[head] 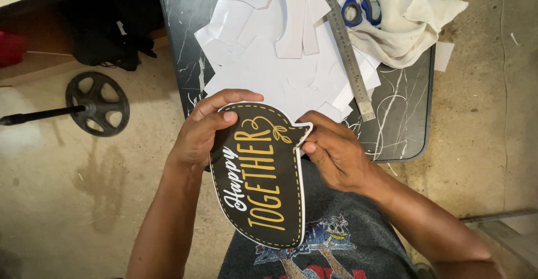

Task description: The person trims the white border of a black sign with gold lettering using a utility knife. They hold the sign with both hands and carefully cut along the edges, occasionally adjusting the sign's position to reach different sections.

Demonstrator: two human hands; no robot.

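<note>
We hold a black speech-bubble-shaped card sign with white and gold lettering and a dashed gold border over our lap, just in front of the near edge of a dark marble-patterned table. Our left hand grips the sign's upper left edge, thumb pressed on the printed face and fingers curled behind it. Our right hand pinches the pointed white tip at the sign's upper right, fingers closed tight on that corner. On the table, beyond the sign, lie heaped white paper offcuts, a long metal ruler running diagonally, blue-handled scissors and a crumpled cream cloth. To the left, on the concrete floor, rests a black weight plate on a bar.
</note>
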